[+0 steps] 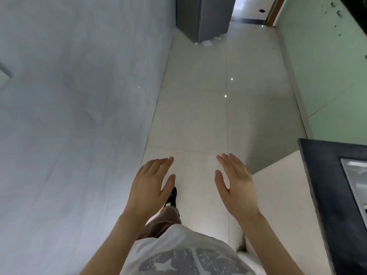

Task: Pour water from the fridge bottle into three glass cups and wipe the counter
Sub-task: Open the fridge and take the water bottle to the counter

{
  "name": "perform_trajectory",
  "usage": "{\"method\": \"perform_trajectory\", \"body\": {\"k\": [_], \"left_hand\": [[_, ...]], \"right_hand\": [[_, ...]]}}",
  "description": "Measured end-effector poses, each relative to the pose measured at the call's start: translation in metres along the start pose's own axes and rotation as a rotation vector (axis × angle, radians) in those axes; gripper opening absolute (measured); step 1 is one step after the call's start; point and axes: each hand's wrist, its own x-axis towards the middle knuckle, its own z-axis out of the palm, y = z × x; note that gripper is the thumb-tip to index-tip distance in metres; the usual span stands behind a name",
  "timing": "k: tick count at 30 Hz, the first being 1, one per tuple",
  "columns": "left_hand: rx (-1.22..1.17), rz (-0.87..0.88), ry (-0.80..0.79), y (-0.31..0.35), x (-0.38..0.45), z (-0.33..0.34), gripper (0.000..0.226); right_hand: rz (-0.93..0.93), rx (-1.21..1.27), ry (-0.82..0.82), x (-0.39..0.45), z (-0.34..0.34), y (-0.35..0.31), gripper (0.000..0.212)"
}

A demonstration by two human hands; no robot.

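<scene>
My left hand (152,181) and my right hand (236,183) are held out in front of me over the pale tiled floor, palms down, fingers straight, holding nothing. A grey fridge (204,16) stands at the far end of the narrow passage, its doors closed. The dark counter (325,187) edges in at the lower right, with part of a steel sink (355,179) set in it. No bottle, glass cups or cloth are in view.
A grey wall (79,116) runs along the left. Pale green cabinet fronts (327,76) line the right. A doorway (252,10) opens beside the fridge. My leg and dark shoe (172,196) show below my left hand.
</scene>
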Motion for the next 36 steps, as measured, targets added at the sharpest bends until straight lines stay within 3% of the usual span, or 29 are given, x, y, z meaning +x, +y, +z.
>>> {"method": "perform_trajectory", "body": {"k": [7,16,27,36], "left_hand": [[0.013,0.081,0.035,-0.051,0.136,-0.04,0.051],[0.012,0.183,0.127,-0.075,0.316,-0.084,0.05],[0.028,0.092,0.065,-0.064,0.535,-0.06,0.043],[0.068,0.038,0.146,-0.037,0.712,-0.081,0.049]], "right_hand": [[0.029,0.003,-0.014,0.145,0.031,-0.017,0.05],[0.066,0.028,0.132,0.31,0.028,-0.014,0.04],[0.078,0.097,0.15,0.519,0.034,0.094,0.037],[0.017,0.128,0.113,0.699,0.018,0.169,0.038]]}}
